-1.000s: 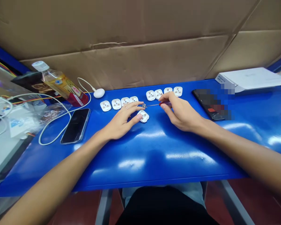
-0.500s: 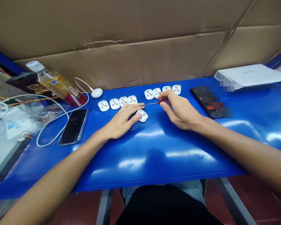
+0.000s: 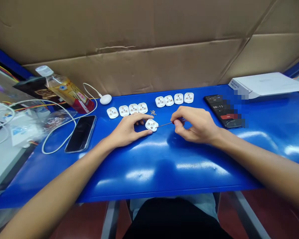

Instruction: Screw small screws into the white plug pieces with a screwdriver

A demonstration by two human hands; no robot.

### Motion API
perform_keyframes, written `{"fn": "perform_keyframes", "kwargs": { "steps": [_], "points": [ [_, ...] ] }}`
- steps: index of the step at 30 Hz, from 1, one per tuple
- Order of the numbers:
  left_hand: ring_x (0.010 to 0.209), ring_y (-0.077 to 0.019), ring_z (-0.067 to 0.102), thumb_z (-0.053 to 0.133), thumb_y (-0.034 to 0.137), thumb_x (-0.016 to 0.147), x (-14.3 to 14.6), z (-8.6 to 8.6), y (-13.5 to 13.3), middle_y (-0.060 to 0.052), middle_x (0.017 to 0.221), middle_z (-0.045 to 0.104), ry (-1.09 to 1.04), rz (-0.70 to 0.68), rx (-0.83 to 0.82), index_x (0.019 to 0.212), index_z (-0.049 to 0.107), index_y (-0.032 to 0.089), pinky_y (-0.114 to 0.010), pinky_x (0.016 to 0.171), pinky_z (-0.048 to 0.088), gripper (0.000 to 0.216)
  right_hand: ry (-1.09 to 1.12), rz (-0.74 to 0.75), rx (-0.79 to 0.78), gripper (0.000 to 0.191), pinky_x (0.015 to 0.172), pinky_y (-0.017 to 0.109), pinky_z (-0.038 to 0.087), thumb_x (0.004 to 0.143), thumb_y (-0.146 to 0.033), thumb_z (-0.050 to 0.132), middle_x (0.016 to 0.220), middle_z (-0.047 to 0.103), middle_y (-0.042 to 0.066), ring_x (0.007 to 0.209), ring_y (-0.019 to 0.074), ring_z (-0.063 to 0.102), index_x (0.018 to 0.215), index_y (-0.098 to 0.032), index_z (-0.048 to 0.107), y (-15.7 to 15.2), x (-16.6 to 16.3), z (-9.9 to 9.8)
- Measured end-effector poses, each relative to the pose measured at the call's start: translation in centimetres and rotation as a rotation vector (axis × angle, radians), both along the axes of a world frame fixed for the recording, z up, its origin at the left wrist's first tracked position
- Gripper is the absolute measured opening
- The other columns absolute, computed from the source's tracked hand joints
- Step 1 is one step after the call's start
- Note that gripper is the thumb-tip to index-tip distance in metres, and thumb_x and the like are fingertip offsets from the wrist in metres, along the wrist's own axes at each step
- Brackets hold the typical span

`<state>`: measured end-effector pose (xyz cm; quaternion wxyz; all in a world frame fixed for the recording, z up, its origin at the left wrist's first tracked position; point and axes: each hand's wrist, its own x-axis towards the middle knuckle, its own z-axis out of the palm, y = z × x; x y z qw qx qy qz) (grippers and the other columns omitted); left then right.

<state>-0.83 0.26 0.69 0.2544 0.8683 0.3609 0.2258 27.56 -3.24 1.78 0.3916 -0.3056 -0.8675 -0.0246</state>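
Observation:
My left hand [image 3: 128,131] steadies a white plug housing [image 3: 151,124] on the blue table, thumb at its near edge and forefinger at its far edge. Metal contacts show inside the housing. In my right hand [image 3: 194,124] is a thin screwdriver [image 3: 164,125], pinched by its handle, which is mostly hidden by the fingers. The shaft points left, and its tip is at the housing's lower right part. Just beyond the housing lies a small heap of screws [image 3: 153,113]. Similar white housings stand in two rows behind, one at left [image 3: 124,110] and one at right [image 3: 168,100].
At left lie a phone [image 3: 81,134], a white cable [image 3: 43,146] and a drink bottle [image 3: 67,89]. A white round device [image 3: 105,99] sits near the cardboard wall [image 3: 139,73]. At right are a black phone [image 3: 218,108] showing a timer and a white box [image 3: 266,84].
The screwdriver tip has come from near my left fingertips, by the screws, down to the plug housing. My left hand has shifted to grip the housing between thumb and forefinger.

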Motion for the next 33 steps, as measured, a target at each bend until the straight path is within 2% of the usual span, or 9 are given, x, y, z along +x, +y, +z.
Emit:
{"fn": "perform_keyframes", "kwargs": {
  "steps": [10, 16, 19, 21, 24, 26, 29, 32, 33],
  "points": [
    [0.094, -0.0212, 0.068, 0.081, 0.049, 0.091, 0.1, 0.0, -0.2, -0.006, 0.108, 0.077, -0.011, 0.023, 0.004, 0.130, 0.074, 0.021, -0.032, 0.085, 0.054, 0.049, -0.030, 0.037, 0.033, 0.016, 0.067, 0.031, 0.050, 0.094, -0.010, 0.054, 0.084, 0.071, 0.003, 0.074, 0.0182, 0.066, 0.099, -0.022, 0.063, 0.1, -0.3, -0.4],
    [0.090, -0.0193, 0.067, 0.082, 0.045, 0.090, 0.2, -0.1, -0.1, -0.004, 0.104, 0.076, -0.031, 0.032, -0.009, 0.129, 0.075, 0.020, -0.030, 0.082, 0.052, 0.047, -0.049, 0.016, -0.007, 0.013, 0.068, 0.030, 0.049, 0.096, -0.012, 0.055, 0.087, 0.073, 0.003, 0.075, 0.0177, 0.066, 0.101, -0.021, 0.063, 0.1, -0.3, -0.4],
    [0.086, -0.0183, 0.066, 0.083, 0.046, 0.089, 0.2, -0.2, -0.1, -0.004, 0.100, 0.075, -0.041, 0.050, -0.008, 0.126, 0.075, 0.019, -0.030, 0.079, 0.052, 0.046, -0.072, -0.034, -0.031, 0.011, 0.068, 0.030, 0.047, 0.099, -0.015, 0.054, 0.084, 0.073, 0.003, 0.072, 0.0170, 0.067, 0.101, -0.020, 0.064, -0.2, -0.5, -0.2],
    [0.083, -0.0175, 0.064, 0.083, 0.047, 0.088, 0.3, -0.3, -0.2, -0.004, 0.097, 0.075, -0.055, 0.077, -0.003, 0.122, 0.076, 0.018, -0.030, 0.077, 0.051, 0.045, -0.122, -0.119, -0.043, 0.013, 0.063, 0.031, 0.043, 0.103, -0.024, 0.054, 0.078, 0.073, 0.003, 0.066, 0.0176, 0.066, 0.102, -0.018, 0.066, -0.5, -0.7, 0.0],
    [0.078, -0.0165, 0.061, 0.086, 0.049, 0.086, 0.5, -0.3, -0.4, -0.003, 0.094, 0.075, -0.065, 0.110, -0.003, 0.115, 0.077, 0.018, -0.029, 0.074, 0.049, 0.044, -0.271, -0.304, -0.009, 0.037, 0.054, 0.034, 0.028, 0.108, -0.046, 0.054, 0.062, 0.067, 0.003, 0.052, 0.0191, 0.058, 0.087, -0.019, 0.067, -1.1, -0.8, 0.7],
    [0.076, -0.0160, 0.059, 0.087, 0.049, 0.084, 0.6, -0.3, -0.5, -0.003, 0.092, 0.075, -0.071, 0.116, -0.008, 0.113, 0.078, 0.018, -0.029, 0.072, 0.048, 0.043, -0.366, -0.338, -0.011, 0.045, 0.053, 0.036, 0.022, 0.108, -0.052, 0.052, 0.057, 0.064, 0.003, 0.047, 0.0186, 0.052, 0.079, -0.020, 0.064, -1.4, -0.8, 1.2],
    [0.076, -0.0157, 0.059, 0.088, 0.049, 0.083, 0.7, -0.3, -0.6, -0.002, 0.090, 0.074, -0.092, 0.115, -0.009, 0.111, 0.078, 0.017, -0.029, 0.071, 0.047, 0.043, -0.404, -0.243, -0.083, 0.034, 0.056, 0.034, 0.030, 0.108, -0.045, 0.055, 0.067, 0.067, 0.004, 0.056, 0.0199, 0.058, 0.087, -0.020, 0.064, -1.5, -0.7, 2.1],
    [0.076, -0.0156, 0.059, 0.088, 0.048, 0.083, 0.7, -0.5, -0.5, -0.002, 0.091, 0.074, -0.101, 0.116, -0.010, 0.111, 0.078, 0.017, -0.028, 0.071, 0.048, 0.043, -0.373, -0.096, -0.168, 0.013, 0.067, 0.033, 0.042, 0.107, -0.026, 0.053, 0.093, 0.072, 0.008, 0.082, 0.0236, 0.068, 0.099, -0.021, 0.063, -1.3, -0.6, 2.4],
    [0.076, -0.0156, 0.059, 0.088, 0.048, 0.083, 0.6, -0.5, -0.5, -0.002, 0.091, 0.074, -0.099, 0.116, -0.011, 0.112, 0.078, 0.017, -0.028, 0.072, 0.048, 0.043, -0.343, -0.073, -0.195, 0.009, 0.071, 0.033, 0.045, 0.105, -0.025, 0.054, 0.101, 0.073, 0.010, 0.089, 0.0243, 0.069, 0.104, -0.021, 0.062, -1.2, -0.6, 2.3]
  ]
}}
